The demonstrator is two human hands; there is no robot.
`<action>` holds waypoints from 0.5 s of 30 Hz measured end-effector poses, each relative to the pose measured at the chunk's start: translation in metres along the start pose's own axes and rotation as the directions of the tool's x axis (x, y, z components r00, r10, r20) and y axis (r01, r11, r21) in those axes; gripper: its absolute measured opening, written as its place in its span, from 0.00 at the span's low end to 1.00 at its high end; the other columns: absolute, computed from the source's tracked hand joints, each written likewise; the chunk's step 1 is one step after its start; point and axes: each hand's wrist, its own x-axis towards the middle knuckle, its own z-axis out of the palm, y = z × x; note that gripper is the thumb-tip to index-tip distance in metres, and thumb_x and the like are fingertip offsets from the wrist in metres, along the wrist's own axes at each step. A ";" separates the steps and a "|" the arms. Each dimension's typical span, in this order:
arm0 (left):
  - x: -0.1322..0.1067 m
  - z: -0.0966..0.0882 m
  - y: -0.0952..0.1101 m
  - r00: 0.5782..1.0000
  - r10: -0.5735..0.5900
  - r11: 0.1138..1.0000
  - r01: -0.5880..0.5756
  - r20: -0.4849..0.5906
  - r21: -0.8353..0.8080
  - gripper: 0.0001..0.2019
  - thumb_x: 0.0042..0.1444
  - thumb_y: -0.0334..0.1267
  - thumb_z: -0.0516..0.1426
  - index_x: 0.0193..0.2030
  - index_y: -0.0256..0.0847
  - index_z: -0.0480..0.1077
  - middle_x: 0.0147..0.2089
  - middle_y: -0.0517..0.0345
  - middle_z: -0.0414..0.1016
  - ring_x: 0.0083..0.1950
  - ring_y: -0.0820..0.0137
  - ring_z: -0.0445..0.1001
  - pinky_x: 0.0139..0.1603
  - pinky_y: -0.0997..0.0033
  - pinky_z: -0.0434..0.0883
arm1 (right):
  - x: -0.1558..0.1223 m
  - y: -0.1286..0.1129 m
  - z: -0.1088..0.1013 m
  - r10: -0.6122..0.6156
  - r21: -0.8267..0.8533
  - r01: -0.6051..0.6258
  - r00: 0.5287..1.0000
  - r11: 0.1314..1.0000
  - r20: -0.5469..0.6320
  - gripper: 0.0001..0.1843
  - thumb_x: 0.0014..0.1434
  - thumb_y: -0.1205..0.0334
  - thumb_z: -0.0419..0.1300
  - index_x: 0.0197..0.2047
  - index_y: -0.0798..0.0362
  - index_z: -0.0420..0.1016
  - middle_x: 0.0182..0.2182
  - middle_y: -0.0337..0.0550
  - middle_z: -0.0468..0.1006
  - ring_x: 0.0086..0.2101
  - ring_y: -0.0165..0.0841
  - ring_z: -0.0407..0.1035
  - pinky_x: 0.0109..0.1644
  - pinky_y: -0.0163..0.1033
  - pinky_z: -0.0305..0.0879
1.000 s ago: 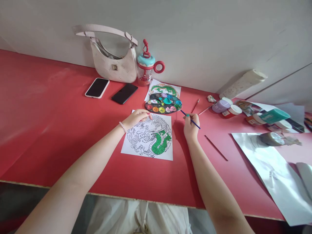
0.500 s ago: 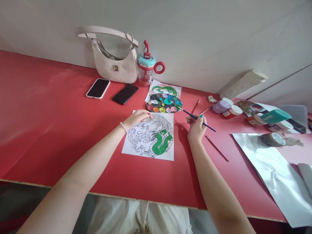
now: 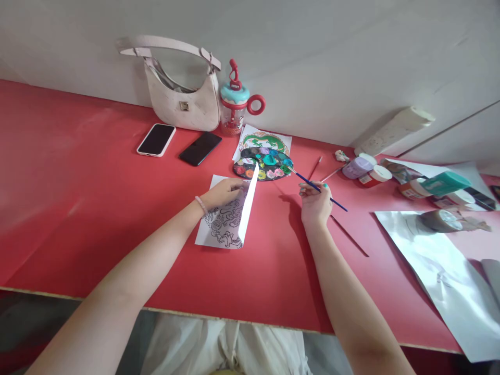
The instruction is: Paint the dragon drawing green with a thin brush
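Observation:
My right hand [image 3: 315, 204] grips a blue-handled paintbrush [image 3: 320, 189], its tip in the green paint at the right end of the paint palette [image 3: 269, 162]. On the left part of a sheet with a line-drawn dragon [image 3: 221, 223] lies my left hand [image 3: 224, 194], fingers loosely stretched and fingertips partly hidden by shadow and paper. The sheet's right side stands bent up beside those fingertips, showing a white edge, and its green-painted part is out of sight. Behind the palette, partly under it, is a coloured dragon picture [image 3: 269, 139].
Two phones [image 3: 157, 139], a white handbag [image 3: 187, 107] and a cup with a red handle [image 3: 234, 112] stand along the back. Loose brushes [image 3: 349, 236] lie to the right, near several paint jars [image 3: 359, 165] and a silvery sheet [image 3: 425, 276].
The dragon sheet's right side has lifted and bent leftward, hiding its green part. My left hand's fingers have straightened a little on the paper. The right hand and brush stay nearly in place.

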 end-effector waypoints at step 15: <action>0.000 0.000 -0.003 0.998 0.029 0.996 -0.034 0.059 0.080 0.18 0.54 0.31 0.50 0.51 0.37 0.70 0.51 0.51 0.74 0.50 0.69 0.72 0.52 0.66 0.67 | -0.004 0.005 0.000 -0.198 -0.446 0.217 0.976 0.868 0.090 0.07 0.56 0.61 0.49 0.29 0.52 0.64 0.23 0.36 0.71 0.25 0.27 0.64 0.30 0.35 0.60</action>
